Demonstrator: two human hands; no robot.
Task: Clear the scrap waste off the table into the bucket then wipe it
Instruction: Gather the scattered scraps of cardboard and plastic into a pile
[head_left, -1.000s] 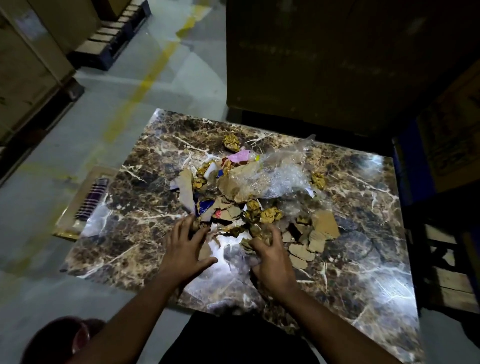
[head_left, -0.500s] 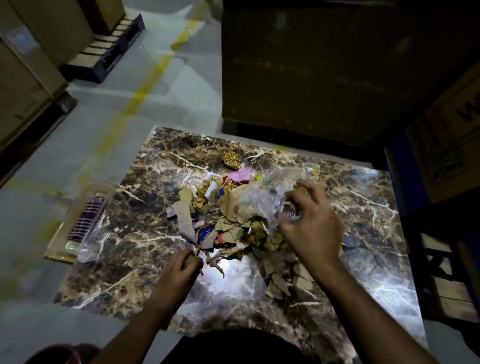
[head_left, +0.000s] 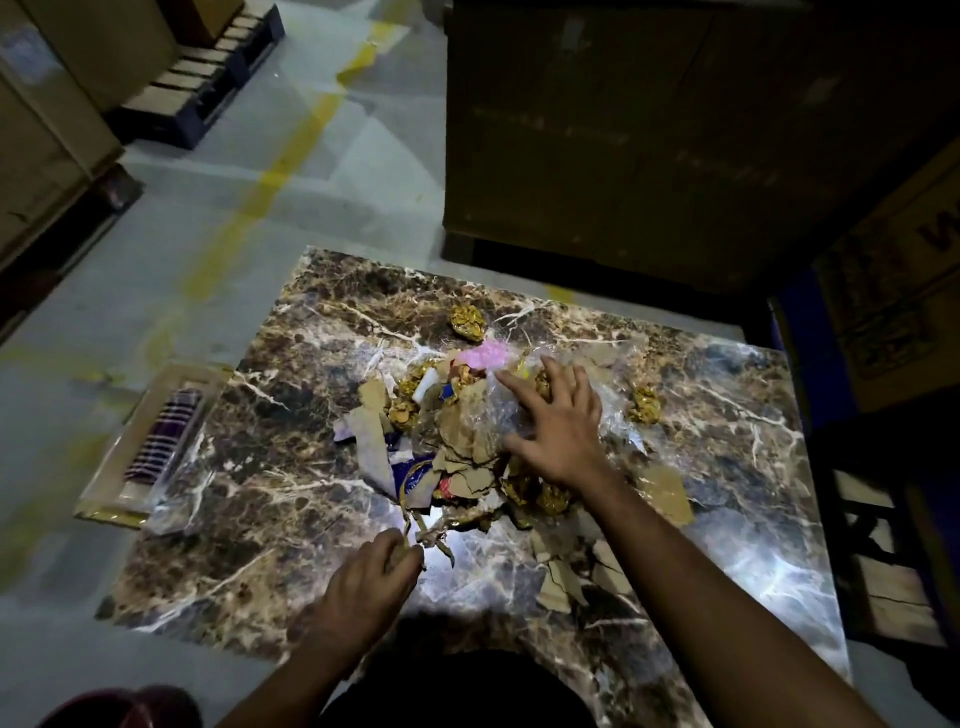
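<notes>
Nearby, right hand (head_left: 558, 421) fingers spread on scrap pile (head_left: 457, 447), left hand (head_left: 371, 582) fingers pinching scraps

A single head-worn wide-angle view was provided, aimed forward and steeply down from close above the marble table (head_left: 249, 499), whose far edge was seen toward 12 o'clock.

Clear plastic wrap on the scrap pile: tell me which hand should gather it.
Right. The right hand already lies spread on the clear plastic wrap; the left hand is nearer, pinching scrap strips.
</notes>
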